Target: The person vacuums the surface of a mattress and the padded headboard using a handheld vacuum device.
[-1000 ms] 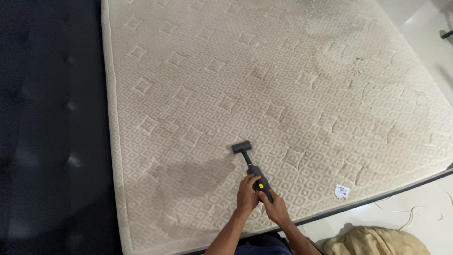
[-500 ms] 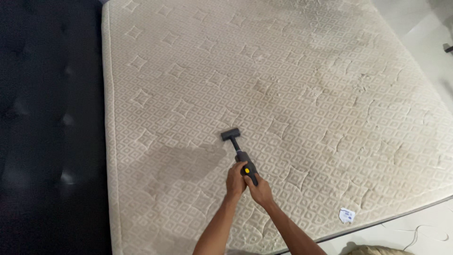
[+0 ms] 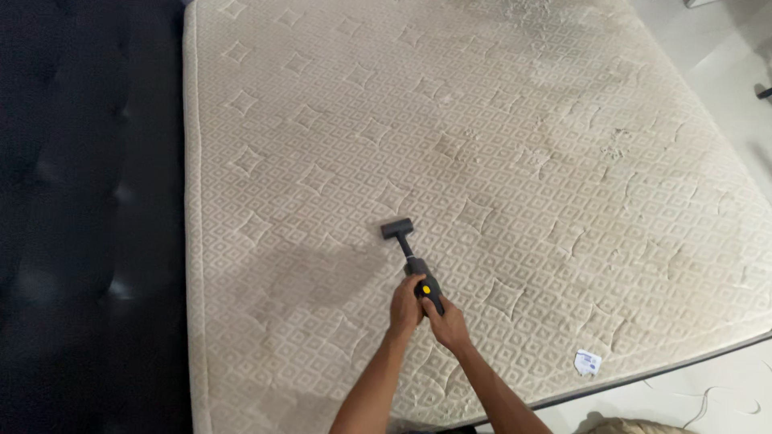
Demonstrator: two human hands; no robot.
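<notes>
Handheld vacuum point(image 3: 412, 259) in both hands point(image 3: 426, 315), nozzle on quilted mattress point(image 3: 482, 120)

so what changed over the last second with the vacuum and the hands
Both hands, left and right, pushed the handheld vacuum forward across the mattress, away from its near edge; the arms now stretch out further. The nozzle stayed flat on the fabric, and both hands kept their grip. The white tag stayed put.

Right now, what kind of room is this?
Most likely a bedroom. A big bare quilted mattress lies against a dark tufted headboard, with pale floor beside it. Both hands, left hand and right hand, hold a handheld vacuum on it.
</notes>
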